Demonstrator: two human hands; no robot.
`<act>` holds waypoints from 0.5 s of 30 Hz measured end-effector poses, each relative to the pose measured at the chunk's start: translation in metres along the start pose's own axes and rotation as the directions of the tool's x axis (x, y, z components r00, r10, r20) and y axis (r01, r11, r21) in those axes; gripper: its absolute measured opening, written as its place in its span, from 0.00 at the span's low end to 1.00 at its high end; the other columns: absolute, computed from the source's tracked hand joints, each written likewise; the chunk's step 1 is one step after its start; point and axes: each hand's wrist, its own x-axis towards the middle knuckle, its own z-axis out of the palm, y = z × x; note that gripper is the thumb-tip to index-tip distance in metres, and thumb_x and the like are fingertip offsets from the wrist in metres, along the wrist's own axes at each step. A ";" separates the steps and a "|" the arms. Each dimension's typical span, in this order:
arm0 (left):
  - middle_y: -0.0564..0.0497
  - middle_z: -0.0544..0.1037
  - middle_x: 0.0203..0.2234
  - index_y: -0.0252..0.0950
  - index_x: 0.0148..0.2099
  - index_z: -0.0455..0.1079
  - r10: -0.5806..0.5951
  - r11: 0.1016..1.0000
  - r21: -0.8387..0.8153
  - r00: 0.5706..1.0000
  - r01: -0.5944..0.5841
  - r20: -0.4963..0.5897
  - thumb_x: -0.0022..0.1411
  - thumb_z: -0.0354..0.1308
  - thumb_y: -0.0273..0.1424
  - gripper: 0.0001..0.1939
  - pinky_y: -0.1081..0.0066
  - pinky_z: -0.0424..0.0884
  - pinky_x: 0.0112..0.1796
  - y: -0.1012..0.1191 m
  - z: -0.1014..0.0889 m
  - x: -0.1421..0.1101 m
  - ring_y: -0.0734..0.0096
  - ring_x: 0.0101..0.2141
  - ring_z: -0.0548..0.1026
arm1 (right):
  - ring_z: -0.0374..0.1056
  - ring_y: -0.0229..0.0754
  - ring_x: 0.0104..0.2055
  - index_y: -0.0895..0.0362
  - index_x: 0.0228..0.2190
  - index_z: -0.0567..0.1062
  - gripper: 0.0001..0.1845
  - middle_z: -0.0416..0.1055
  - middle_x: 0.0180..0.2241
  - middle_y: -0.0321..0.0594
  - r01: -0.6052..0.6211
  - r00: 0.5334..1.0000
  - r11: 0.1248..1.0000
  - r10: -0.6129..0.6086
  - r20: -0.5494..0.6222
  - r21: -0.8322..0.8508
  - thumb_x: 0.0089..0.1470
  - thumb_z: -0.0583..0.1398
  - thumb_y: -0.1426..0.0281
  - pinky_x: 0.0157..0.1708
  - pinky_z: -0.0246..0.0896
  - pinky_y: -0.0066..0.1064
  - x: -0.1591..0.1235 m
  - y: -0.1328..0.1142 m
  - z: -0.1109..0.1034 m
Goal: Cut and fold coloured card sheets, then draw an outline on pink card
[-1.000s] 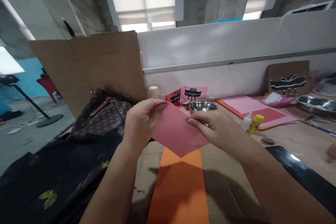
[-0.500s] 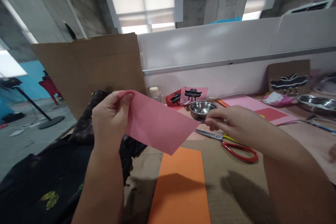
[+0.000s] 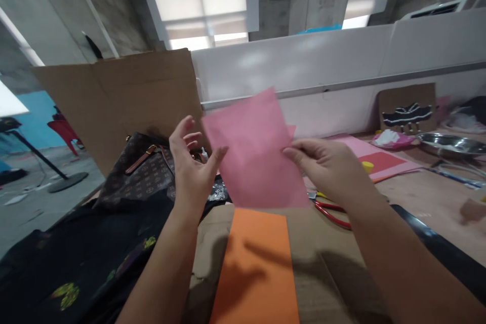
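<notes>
A square sheet of pink paper (image 3: 254, 157), slightly blurred, is held up in front of me. My right hand (image 3: 322, 162) pinches its right edge between thumb and fingers. Beside the sheet's left edge, my left hand (image 3: 195, 162) has its fingers spread, the thumb close to the paper; I cannot tell if they touch. Below lies a long orange sheet (image 3: 261, 268) on brown cardboard (image 3: 315, 273). Red-handled scissors (image 3: 332, 215) are partly hidden behind my right forearm.
On the left are a brown patterned handbag (image 3: 140, 172) and dark cloth (image 3: 94, 258). Pink and red papers (image 3: 383, 162), a metal bowl (image 3: 451, 144) and a cardboard piece with a black beaded shape (image 3: 408, 109) are at the right. A blurred hand (image 3: 473, 212) shows at the right edge.
My left hand has let go of the pink paper and opened. My right hand, apart from the sheet's corner before, now grips its right edge. The sheet has turned and risen.
</notes>
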 end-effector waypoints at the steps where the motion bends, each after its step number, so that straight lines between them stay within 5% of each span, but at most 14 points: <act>1: 0.41 0.64 0.61 0.43 0.64 0.59 -0.072 0.993 -0.094 0.997 0.073 0.019 0.51 0.70 0.44 0.42 0.64 0.69 0.51 -0.006 0.003 0.001 0.60 0.51 0.72 | 0.69 0.38 0.29 0.55 0.32 0.79 0.12 0.76 0.28 0.35 -0.031 0.997 0.999 0.033 -0.064 0.039 0.61 0.59 0.62 0.27 0.58 0.28 0.000 0.002 -0.003; 3: 0.40 0.70 0.57 0.41 0.62 0.62 -0.230 0.911 -0.290 0.945 0.293 0.233 0.52 0.68 0.49 0.39 0.64 0.71 0.47 -0.015 0.009 0.002 0.59 0.49 0.74 | 0.70 0.39 0.30 0.55 0.33 0.79 0.12 0.76 0.29 0.35 -0.042 0.987 0.994 0.057 -0.150 0.100 0.60 0.60 0.61 0.29 0.61 0.28 -0.001 0.001 -0.006; 5: 0.41 0.78 0.47 0.38 0.54 0.71 -0.321 0.776 -0.355 0.810 0.522 0.490 0.55 0.65 0.50 0.30 0.66 0.73 0.43 -0.016 0.015 -0.002 0.58 0.44 0.77 | 0.71 0.41 0.33 0.54 0.35 0.80 0.11 0.77 0.31 0.36 -0.018 0.986 0.988 0.043 -0.163 0.156 0.60 0.60 0.61 0.32 0.63 0.29 -0.003 -0.004 -0.005; 7: 0.43 0.81 0.39 0.35 0.45 0.76 -0.361 0.682 -0.344 0.706 0.646 0.610 0.56 0.65 0.48 0.23 0.68 0.74 0.38 -0.013 0.017 -0.006 0.61 0.38 0.79 | 0.72 0.41 0.34 0.53 0.36 0.80 0.13 0.78 0.33 0.37 0.008 0.991 0.979 0.020 -0.135 0.203 0.61 0.59 0.59 0.33 0.65 0.30 -0.004 -0.010 -0.005; 9: 0.46 0.82 0.34 0.35 0.41 0.77 -0.386 0.664 -0.364 0.717 0.653 0.581 0.55 0.67 0.47 0.20 0.71 0.73 0.34 -0.008 0.015 -0.008 0.65 0.33 0.78 | 0.73 0.42 0.35 0.54 0.39 0.80 0.16 0.78 0.35 0.39 0.018 0.998 0.965 -0.001 -0.063 0.263 0.62 0.57 0.57 0.33 0.66 0.30 -0.005 -0.012 -0.007; 11: 0.48 0.81 0.33 0.36 0.41 0.76 -0.403 0.703 -0.387 0.782 0.597 0.474 0.55 0.67 0.46 0.20 0.72 0.73 0.32 -0.006 0.009 -0.007 0.68 0.31 0.77 | 0.74 0.42 0.37 0.54 0.41 0.78 0.18 0.78 0.37 0.39 -0.007 0.999 0.967 -0.004 0.043 0.254 0.63 0.56 0.56 0.35 0.67 0.30 -0.006 -0.006 -0.014; 15: 0.50 0.81 0.36 0.39 0.45 0.76 -0.398 0.806 -0.351 0.876 0.476 0.273 0.56 0.67 0.45 0.19 0.72 0.74 0.33 -0.006 -0.013 0.005 0.67 0.34 0.78 | 0.74 0.44 0.40 0.48 0.49 0.75 0.16 0.77 0.40 0.38 -0.063 0.934 0.986 0.114 0.338 -0.157 0.60 0.59 0.59 0.35 0.65 0.30 -0.021 0.046 -0.025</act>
